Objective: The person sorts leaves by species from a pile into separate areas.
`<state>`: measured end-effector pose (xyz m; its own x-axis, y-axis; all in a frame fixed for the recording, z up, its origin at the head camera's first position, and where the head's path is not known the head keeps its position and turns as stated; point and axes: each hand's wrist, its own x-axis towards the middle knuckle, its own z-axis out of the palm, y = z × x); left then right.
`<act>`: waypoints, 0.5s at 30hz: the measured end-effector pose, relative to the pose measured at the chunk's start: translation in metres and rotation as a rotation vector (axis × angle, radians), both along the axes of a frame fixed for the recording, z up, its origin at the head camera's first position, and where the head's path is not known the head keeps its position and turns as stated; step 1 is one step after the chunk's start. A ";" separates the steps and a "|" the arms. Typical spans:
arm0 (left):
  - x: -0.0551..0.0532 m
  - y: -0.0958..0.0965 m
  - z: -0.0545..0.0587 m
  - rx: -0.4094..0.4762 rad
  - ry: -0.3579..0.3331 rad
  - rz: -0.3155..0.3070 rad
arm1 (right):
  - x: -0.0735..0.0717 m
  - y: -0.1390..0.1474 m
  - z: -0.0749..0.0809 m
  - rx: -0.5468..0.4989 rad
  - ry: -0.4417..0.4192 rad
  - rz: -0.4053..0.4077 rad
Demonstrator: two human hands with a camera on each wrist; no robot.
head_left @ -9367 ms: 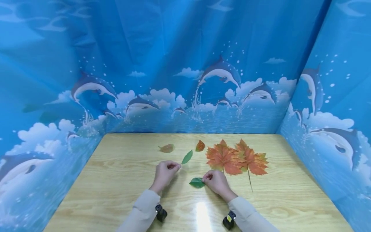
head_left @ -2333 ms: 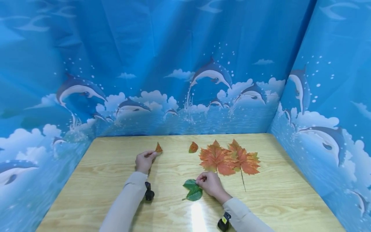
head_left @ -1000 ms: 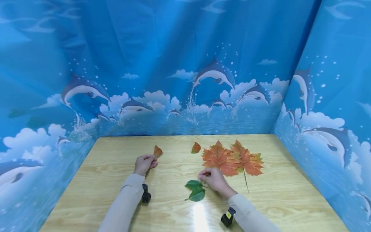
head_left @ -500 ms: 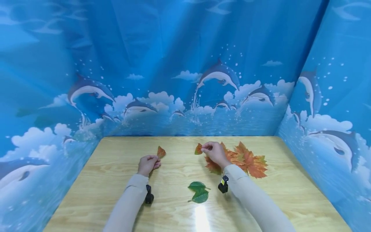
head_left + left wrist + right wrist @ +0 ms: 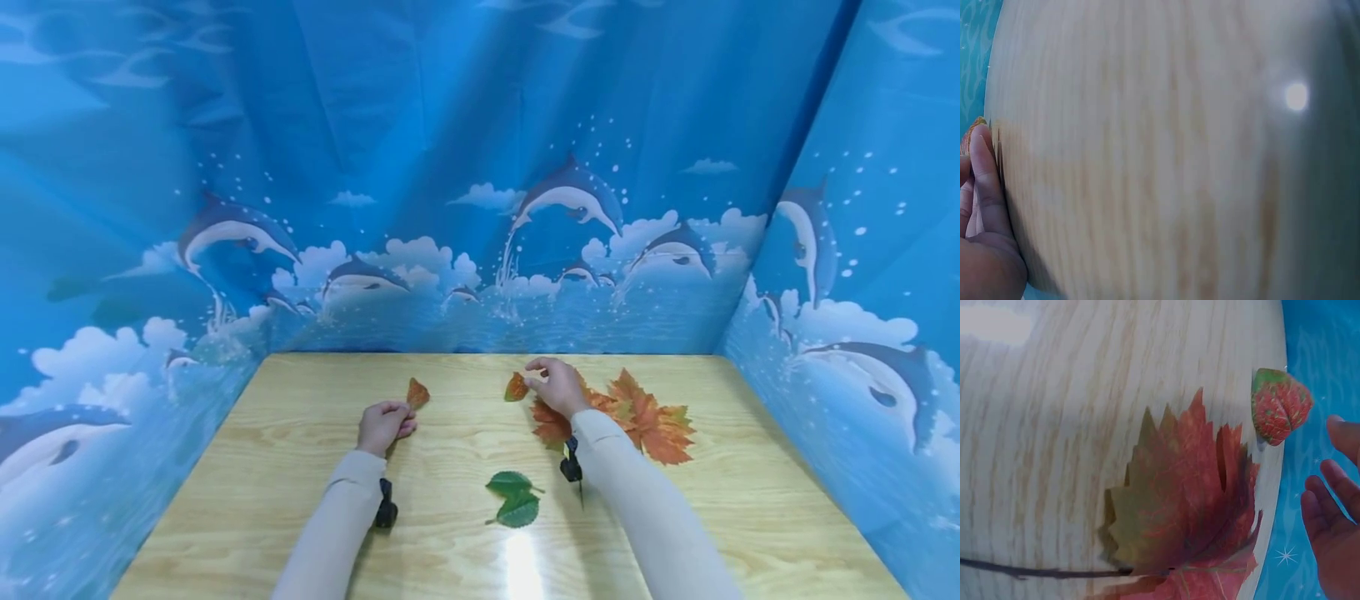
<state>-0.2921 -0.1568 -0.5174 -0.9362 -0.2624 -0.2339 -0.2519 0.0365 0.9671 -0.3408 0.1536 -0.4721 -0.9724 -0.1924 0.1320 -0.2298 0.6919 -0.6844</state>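
Note:
My left hand pinches a small orange-brown leaf by its near end, at the back left of the table. In the left wrist view, a bit of that leaf shows beyond the fingertips. My right hand reaches over the maple leaves, thumb and fingers apart, beside a small red-and-green leaf. The right wrist view shows this leaf with a gap between it and the fingers. Two green leaves lie overlapping nearer the front, stems pointing opposite ways.
Large orange maple leaves lie on the right half, partly hidden under my right hand and sleeve. One dark stem sticks out toward the front. Blue dolphin-print cloth rises behind and beside the wooden table.
The green leaves were brought together, and my left hand took up the orange-brown leaf. My right hand left the green leaves for the small red-and-green leaf; its fingers have since spread.

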 end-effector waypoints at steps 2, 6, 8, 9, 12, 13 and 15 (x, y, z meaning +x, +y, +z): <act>0.001 0.000 0.001 -0.006 0.009 0.000 | -0.001 -0.001 0.000 0.013 -0.009 0.012; 0.001 -0.001 0.002 -0.015 0.013 0.003 | -0.002 -0.005 -0.002 0.031 -0.049 0.033; 0.002 -0.001 0.002 -0.021 0.018 0.005 | -0.001 -0.007 -0.003 0.031 -0.072 0.042; 0.002 -0.001 0.002 -0.025 0.015 0.006 | 0.000 -0.008 -0.004 0.032 -0.078 0.047; 0.002 0.000 0.001 -0.030 0.016 0.011 | 0.001 -0.010 -0.006 0.033 -0.087 0.058; 0.002 0.000 0.000 -0.031 0.011 0.014 | 0.001 -0.011 -0.007 0.041 -0.083 0.062; 0.001 0.000 -0.002 -0.037 -0.003 0.017 | 0.001 -0.013 -0.008 0.058 -0.072 0.067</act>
